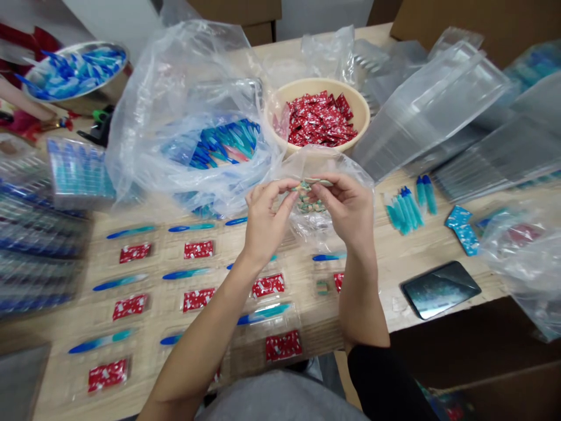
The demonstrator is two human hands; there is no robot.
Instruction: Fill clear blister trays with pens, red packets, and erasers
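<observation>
Greenish pieces (312,207) in clear bag (322,233)

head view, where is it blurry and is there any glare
Head view: the stacked packs at the left edge are streaked with blur; the left hand and right hand look clearer; the phone shows a pale reflection; the clear bag has whitish highlights.

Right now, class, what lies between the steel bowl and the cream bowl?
In the head view, a clear plastic bag holding blue pen-shaped items lies between the steel bowl and cream bowl.
</observation>
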